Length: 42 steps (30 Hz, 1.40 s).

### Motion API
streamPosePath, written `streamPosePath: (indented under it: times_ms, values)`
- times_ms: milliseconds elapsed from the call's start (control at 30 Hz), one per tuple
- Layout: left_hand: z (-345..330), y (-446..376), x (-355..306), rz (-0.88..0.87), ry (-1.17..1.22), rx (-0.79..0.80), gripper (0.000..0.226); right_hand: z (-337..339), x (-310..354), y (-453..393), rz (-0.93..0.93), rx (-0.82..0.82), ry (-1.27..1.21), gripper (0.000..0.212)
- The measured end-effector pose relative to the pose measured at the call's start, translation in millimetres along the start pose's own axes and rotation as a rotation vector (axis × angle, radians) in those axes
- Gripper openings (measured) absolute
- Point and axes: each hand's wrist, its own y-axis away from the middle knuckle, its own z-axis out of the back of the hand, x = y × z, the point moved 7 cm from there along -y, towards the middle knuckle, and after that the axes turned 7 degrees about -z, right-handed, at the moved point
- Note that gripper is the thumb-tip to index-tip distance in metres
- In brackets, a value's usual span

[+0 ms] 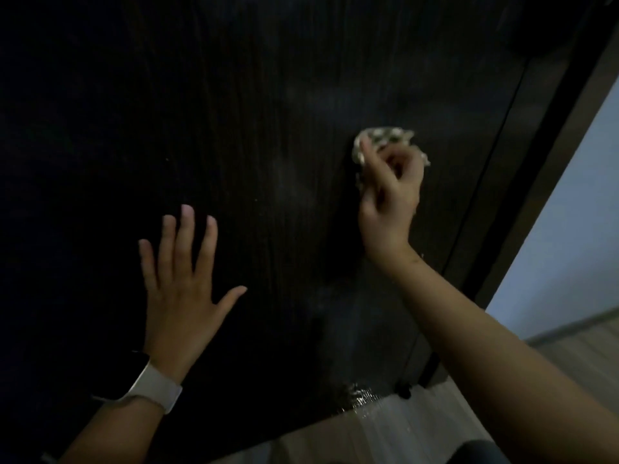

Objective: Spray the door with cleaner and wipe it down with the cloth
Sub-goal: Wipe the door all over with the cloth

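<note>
At the lower left of the frame we see our left hand point(182, 283) spread flat, fingers straight and apart, resting on the dark door point(234, 95); a pale watch band point(152, 386) circles the wrist below it. The door fills nearly the whole picture, its wood grain running up and down, with faint hazy patches near the middle that we take for cleaner, though the dim light leaves us unsure.

Right of centre our right hand point(390, 192) is curled round the cloth point(385, 137), a pale crumpled wad showing above and beside the fingers and pressed to the door. We judge the wiping step is in hand. The cloth looks soft and light, and will bunch and slip unless held balled in the fist as it is; opening it flatter under the palm would cover more surface. The door is stiff and smooth, probably slick where wet, so the left hand steadies it well.

At the lower right a wet gleam point(361, 395) shows at the door's foot, by the pale floor point(418, 426). No sprayer is in view.
</note>
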Motion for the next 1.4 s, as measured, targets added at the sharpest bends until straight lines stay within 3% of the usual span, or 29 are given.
streamPosePath:
  times_ms: [33, 100, 200, 300, 367, 500, 600, 800, 900, 967, 1100, 1167, 1267, 1333, 1400]
  values:
    - [0, 0, 1, -0.01, -0.011, 0.005, 0.121, -8, 14, -6, -0.025, -0.05, -0.019, 0.056]
    - [-1, -1, 2, -0.021, -0.02, 0.019, 0.124, -31, 45, 13, 0.102, -0.024, -0.041, 0.051]
    - [-1, -1, 3, -0.03, -0.033, 0.046, 0.128, -68, 69, 104, 0.52, 0.348, 0.001, 0.038]
    - [1, 1, 5, -0.058, -0.028, 0.095, 0.127, -73, 52, 158, 0.703, 0.696, 0.107, 0.041]
    - [2, 2, 7, -0.073, -0.016, 0.121, 0.127, -64, 53, 135, 0.711, 0.684, 0.111, 0.039]
    - [3, 3, 8, -0.082, 0.013, 0.137, 0.123, -50, 83, 29, 0.371, 0.317, 0.102, 0.045]
    - [7, 3, 8, -0.09, 0.012, 0.122, 0.118, -58, 103, 14, 0.269, 0.208, 0.056, 0.042]
    - [-2, 19, 9, -0.094, 0.021, 0.125, 0.111, -85, 60, 166, 0.601, 0.613, 0.107, 0.045]
    - [-22, 40, -3, -0.109, 0.027, 0.16, 0.11, -75, 24, 224, 0.667, 0.793, 0.179, 0.042]
    - [-37, 49, -19, -0.159, 0.043, 0.157, 0.111, -60, 4, 220, 0.632, 0.828, 0.215, 0.032]
    - [-64, 46, -53, -0.29, 0.051, 0.155, 0.116, -25, -24, 146, 0.536, 0.714, 0.29, 0.027]
    - [-73, 39, -57, -0.288, 0.054, 0.144, 0.117, -7, -27, 101, 0.507, 0.543, 0.268, 0.033]
    - [-83, 34, -53, -0.285, 0.031, 0.129, 0.121, 10, -29, 47, 0.23, 0.246, 0.234, 0.05]
    - [-86, 35, -54, -0.299, 0.017, 0.115, 0.119, 9, -30, 51, 0.104, 0.092, 0.229, 0.049]
    - [-86, 36, -56, -0.311, 0.015, 0.082, 0.113, 1, -33, 82, 0.012, 0.045, 0.202, 0.056]
